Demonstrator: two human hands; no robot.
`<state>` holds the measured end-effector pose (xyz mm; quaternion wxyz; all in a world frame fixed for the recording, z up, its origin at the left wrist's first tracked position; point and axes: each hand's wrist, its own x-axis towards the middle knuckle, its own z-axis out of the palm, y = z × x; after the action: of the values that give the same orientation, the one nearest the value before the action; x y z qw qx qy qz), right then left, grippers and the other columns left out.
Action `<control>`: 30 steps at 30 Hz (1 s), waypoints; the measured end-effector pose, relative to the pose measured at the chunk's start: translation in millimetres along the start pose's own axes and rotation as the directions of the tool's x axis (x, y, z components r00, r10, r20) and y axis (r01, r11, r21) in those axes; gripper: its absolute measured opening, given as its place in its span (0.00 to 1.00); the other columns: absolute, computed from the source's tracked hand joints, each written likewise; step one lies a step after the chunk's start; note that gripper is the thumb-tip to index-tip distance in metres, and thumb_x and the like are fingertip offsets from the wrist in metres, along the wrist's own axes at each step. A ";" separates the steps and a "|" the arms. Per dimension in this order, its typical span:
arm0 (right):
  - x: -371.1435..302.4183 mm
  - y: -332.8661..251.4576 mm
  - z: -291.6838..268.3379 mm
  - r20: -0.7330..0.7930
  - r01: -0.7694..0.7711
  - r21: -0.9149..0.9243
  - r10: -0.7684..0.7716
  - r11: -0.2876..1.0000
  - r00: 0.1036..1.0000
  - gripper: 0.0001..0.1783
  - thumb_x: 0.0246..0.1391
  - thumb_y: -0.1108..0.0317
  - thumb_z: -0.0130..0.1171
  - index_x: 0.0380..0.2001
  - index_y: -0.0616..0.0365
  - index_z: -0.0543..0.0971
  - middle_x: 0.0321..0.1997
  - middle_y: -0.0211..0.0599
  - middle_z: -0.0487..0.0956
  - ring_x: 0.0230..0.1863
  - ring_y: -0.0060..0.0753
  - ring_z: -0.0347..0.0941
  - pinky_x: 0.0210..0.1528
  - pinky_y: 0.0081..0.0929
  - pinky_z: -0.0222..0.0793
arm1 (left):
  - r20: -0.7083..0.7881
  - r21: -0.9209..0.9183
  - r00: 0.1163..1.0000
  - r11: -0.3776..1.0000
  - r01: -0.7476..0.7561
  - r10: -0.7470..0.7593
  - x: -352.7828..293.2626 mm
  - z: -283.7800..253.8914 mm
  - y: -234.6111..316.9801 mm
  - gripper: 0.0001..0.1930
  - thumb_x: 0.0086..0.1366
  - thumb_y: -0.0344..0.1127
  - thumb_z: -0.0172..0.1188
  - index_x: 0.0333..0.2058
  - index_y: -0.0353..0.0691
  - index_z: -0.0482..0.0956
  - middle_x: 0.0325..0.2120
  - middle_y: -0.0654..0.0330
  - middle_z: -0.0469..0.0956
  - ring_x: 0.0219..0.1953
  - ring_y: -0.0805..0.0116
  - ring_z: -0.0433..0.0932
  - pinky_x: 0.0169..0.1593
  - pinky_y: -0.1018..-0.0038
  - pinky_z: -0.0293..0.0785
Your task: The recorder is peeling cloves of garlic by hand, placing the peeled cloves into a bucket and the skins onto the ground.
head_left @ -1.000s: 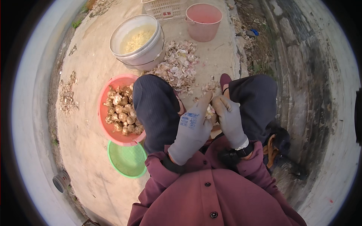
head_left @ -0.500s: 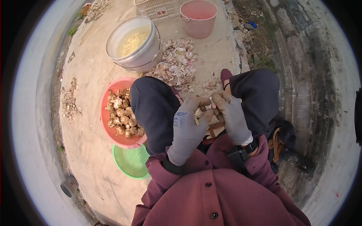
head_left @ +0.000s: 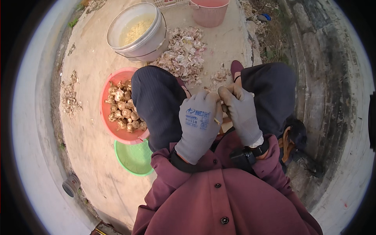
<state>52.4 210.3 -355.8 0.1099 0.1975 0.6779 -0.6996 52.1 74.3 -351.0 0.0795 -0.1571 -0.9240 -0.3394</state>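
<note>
Both hands wear grey gloves and meet between my knees. My left hand (head_left: 199, 123), back upward, is closed around a garlic head, most of it hidden by the fingers; its dry stalk (head_left: 217, 121) pokes out beside the thumb. My right hand (head_left: 239, 113) has its fingertips pinched against the left ones on a small pale garlic clove (head_left: 223, 102), barely showing. By my left knee, a pink basin (head_left: 105, 113) holds several unpeeled garlic heads (head_left: 126, 113). Ahead, peeled cloves (head_left: 137, 32) lie in liquid in a white bucket (head_left: 150, 45).
A heap of garlic skins (head_left: 184, 55) lies beside the white bucket. Behind it stand a pink bucket (head_left: 210, 15) and a pale crate (head_left: 169, 4). A green basin (head_left: 133, 158) sits partly under the pink basin. A small tin (head_left: 71, 185) is at far left; a stone ledge (head_left: 319, 98) runs along the right.
My left hand has turned so its back faces up, covering the garlic head. The right fingers have closed in against it, and the clove is now mostly hidden. The view has tilted slightly.
</note>
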 end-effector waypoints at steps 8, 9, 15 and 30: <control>1.1 -12.8 2.4 0.055 0.088 -0.138 -0.081 0.987 0.995 0.14 0.66 0.59 0.56 0.35 0.60 0.79 0.23 0.24 0.72 0.20 0.13 0.62 0.21 0.20 0.55 | 0.017 -0.333 0.971 0.914 0.232 -0.240 8.4 -7.8 -7.7 0.05 0.60 0.29 0.62 0.34 0.37 0.77 0.30 0.52 0.76 0.33 0.51 0.79 0.38 0.62 0.74; -1.0 -14.8 2.6 0.100 0.099 -0.013 -0.097 0.995 0.990 0.13 0.67 0.60 0.57 0.38 0.60 0.79 0.24 0.23 0.72 0.21 0.13 0.61 0.21 0.19 0.55 | -0.007 -0.328 0.973 0.920 0.215 -0.230 9.9 -10.1 -6.5 0.05 0.60 0.29 0.62 0.34 0.37 0.77 0.30 0.52 0.76 0.33 0.51 0.79 0.38 0.62 0.74; -5.6 -13.1 1.5 0.137 0.058 0.092 -0.070 0.994 0.988 0.15 0.67 0.62 0.57 0.50 0.61 0.78 0.29 0.24 0.74 0.23 0.10 0.60 0.23 0.15 0.55 | -0.008 -0.412 0.959 0.874 0.256 -0.284 11.6 -12.3 1.5 0.05 0.61 0.30 0.61 0.34 0.35 0.78 0.30 0.52 0.77 0.33 0.52 0.79 0.38 0.63 0.73; -8.3 -11.7 -8.6 0.097 0.190 -0.004 -0.189 0.982 0.977 0.12 0.64 0.68 0.57 0.46 0.65 0.79 0.31 0.29 0.77 0.27 0.13 0.67 0.29 0.15 0.63 | 0.095 -0.609 0.903 0.693 0.385 -0.419 11.3 -12.0 -1.1 0.08 0.64 0.30 0.60 0.38 0.31 0.79 0.26 0.59 0.79 0.29 0.74 0.77 0.35 0.76 0.73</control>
<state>56.1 218.6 -341.7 0.0766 0.0975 0.6923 -0.7109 41.6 68.3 -339.7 -0.0283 0.0403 -0.7717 -0.6341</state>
